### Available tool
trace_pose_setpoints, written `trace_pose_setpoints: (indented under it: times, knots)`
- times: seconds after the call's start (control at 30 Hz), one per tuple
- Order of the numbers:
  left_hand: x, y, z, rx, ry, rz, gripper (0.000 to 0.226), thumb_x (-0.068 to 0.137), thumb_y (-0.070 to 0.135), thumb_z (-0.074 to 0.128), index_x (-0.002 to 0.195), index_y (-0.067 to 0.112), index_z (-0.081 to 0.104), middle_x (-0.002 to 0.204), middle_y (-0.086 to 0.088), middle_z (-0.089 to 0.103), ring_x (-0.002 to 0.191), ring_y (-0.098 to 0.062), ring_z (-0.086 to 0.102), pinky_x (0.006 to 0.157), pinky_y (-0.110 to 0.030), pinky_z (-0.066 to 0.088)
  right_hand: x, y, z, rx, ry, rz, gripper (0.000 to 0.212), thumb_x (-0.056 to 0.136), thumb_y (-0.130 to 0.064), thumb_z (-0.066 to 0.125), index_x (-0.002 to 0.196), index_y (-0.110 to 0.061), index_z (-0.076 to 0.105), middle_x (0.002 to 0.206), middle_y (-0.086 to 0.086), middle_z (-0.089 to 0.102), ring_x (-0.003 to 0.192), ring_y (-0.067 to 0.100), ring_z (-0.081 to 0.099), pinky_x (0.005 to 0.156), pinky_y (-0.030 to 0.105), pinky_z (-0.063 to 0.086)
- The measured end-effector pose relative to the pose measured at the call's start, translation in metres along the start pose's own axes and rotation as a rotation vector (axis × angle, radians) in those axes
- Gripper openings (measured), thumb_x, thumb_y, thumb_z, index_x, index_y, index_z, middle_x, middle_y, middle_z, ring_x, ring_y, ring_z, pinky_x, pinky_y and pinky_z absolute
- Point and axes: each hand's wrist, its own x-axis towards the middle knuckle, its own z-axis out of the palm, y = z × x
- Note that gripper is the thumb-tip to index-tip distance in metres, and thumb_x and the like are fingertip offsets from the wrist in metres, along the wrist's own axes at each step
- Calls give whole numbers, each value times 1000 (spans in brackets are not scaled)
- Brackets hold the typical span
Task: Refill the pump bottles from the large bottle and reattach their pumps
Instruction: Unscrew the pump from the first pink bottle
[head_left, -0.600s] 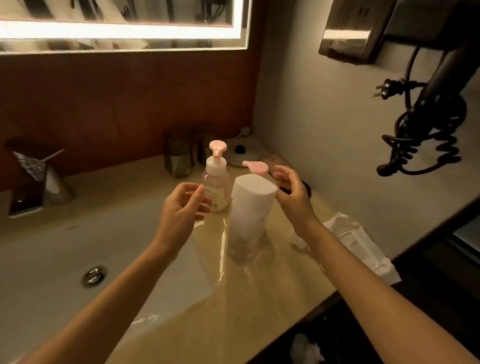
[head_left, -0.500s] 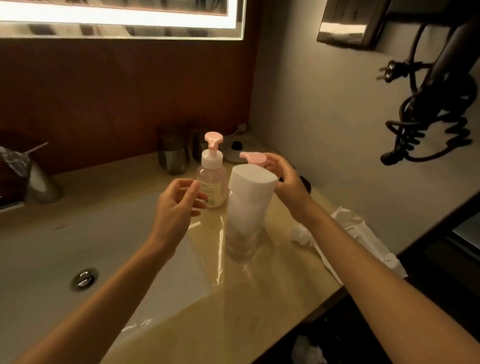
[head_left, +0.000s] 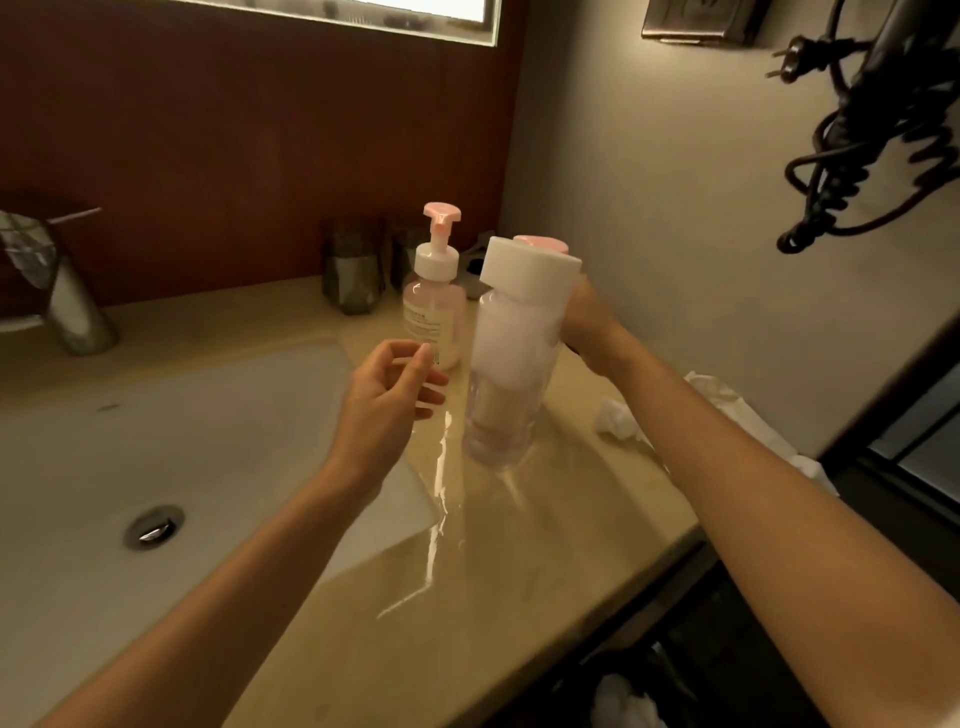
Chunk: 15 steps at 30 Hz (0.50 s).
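Two bare forearms reach over the tan stone surface (head_left: 519, 561) of a bathroom vanity. At centre the large bottle (head_left: 506, 374), clear-walled under a broad white cap (head_left: 530, 267), stands upright on the surface just right of the white sink basin (head_left: 208, 426). Just behind it and to its left stands a small pump bottle (head_left: 434, 317), pale pink, with its pink-headed pump (head_left: 441, 215) fitted. A second pump head (head_left: 543, 243), also pink, shows over the large bottle's cap; whatever it sits on is hidden behind the large bottle.

The left hand (head_left: 387, 400) hovers above the basin's right edge, near the pump bottle, fingers loosely curled and holding nothing. The right hand (head_left: 589, 322) reaches behind the large bottle at about cap height. Its fingers are out of sight, so it cannot be told whether it grips anything.

Two dark tumblers (head_left: 353, 273) stand against the red-brown back wall, and a chrome faucet (head_left: 72, 306) rises at far left. A crumpled tissue (head_left: 615, 415) lies on the surface beside the right forearm. A hair dryer (head_left: 878, 114) with a coiled black cord hangs on the side wall.
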Motion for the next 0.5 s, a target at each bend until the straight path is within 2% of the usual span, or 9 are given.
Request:
trace_pose_setpoints:
  times: [0.07, 0.17, 0.27, 0.4, 0.5]
  knots:
    - [-8, -2, 0, -12, -14, 2, 11, 95, 28, 45, 92, 23, 55, 85, -3, 64, 77, -16, 63, 69, -27, 51, -6, 0, -1, -33, 31, 0, 17, 88, -10, 58, 104, -14, 58, 84, -6, 58, 89, 20, 56, 71, 29, 49]
    - [-20, -3, -3, -9, -28, 7, 11, 95, 28, 43, 93, 24, 54, 89, -5, 63, 80, -17, 62, 71, -28, 52, -15, -1, -5, -73, 108, 28, 11, 89, -17, 57, 100, -15, 60, 81, -6, 59, 80, 15, 57, 60, 20, 48]
    - [-37, -5, -6, -1, -24, 24, 11, 95, 28, 43, 95, 23, 53, 91, -7, 63, 81, -18, 62, 71, -27, 52, -32, -1, -11, -83, 189, 53, 19, 94, -24, 47, 105, -16, 59, 93, -1, 60, 86, 18, 55, 69, 27, 46]
    - [-62, -3, -9, 38, -23, 34, 8, 94, 29, 44, 92, 27, 51, 93, -6, 63, 84, -19, 62, 72, -28, 52, -63, -2, -16, -58, 251, 84, 29, 91, -25, 52, 110, -6, 62, 110, 9, 64, 94, 22, 58, 66, 24, 47]
    - [-87, 0, -8, 50, 7, 39, 7, 94, 29, 45, 90, 28, 50, 93, -5, 63, 84, -20, 62, 73, -30, 52, -94, -7, -11, -47, 273, 87, 31, 91, -28, 51, 111, -7, 62, 111, 11, 65, 95, 24, 60, 77, 33, 50]
